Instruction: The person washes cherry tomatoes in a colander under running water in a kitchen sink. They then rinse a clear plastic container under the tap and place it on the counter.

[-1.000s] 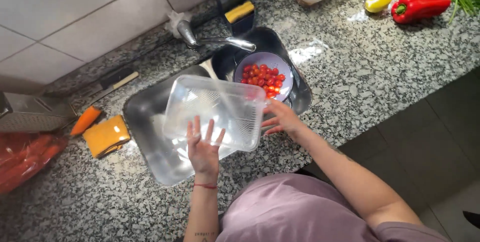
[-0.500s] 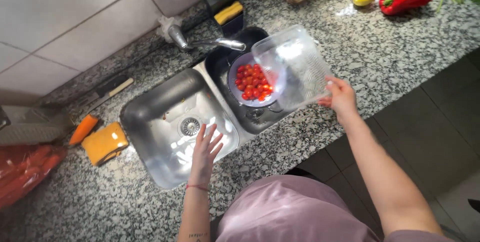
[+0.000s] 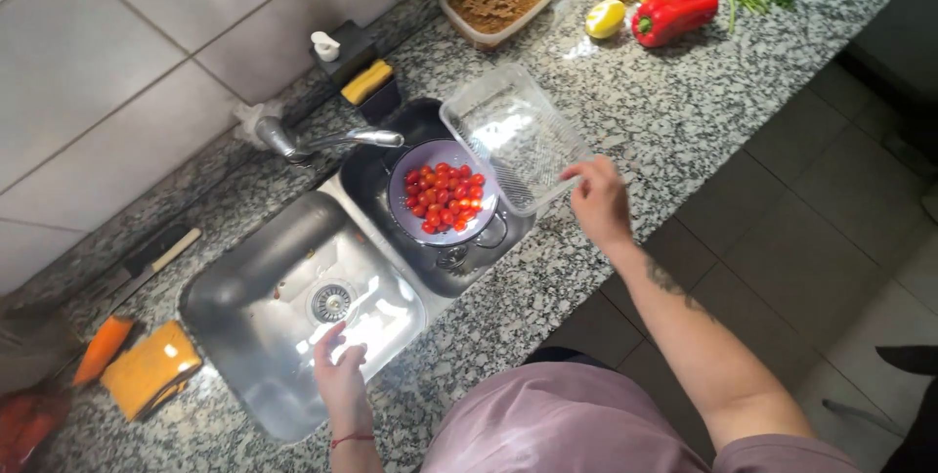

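Holding a clear tray by its near corner with the right hand, over the table just right of a colander of tomatoes. Resting the left hand, fingers loose and empty, at the sink rim.

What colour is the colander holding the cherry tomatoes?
Pale lilac-grey colander, full of red cherry tomatoes; the head view shows it clearly, in the smaller sink basin.

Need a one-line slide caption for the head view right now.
Right hand holds a clear plastic tray beside a colander of cherry tomatoes; left hand hovers over the sink.
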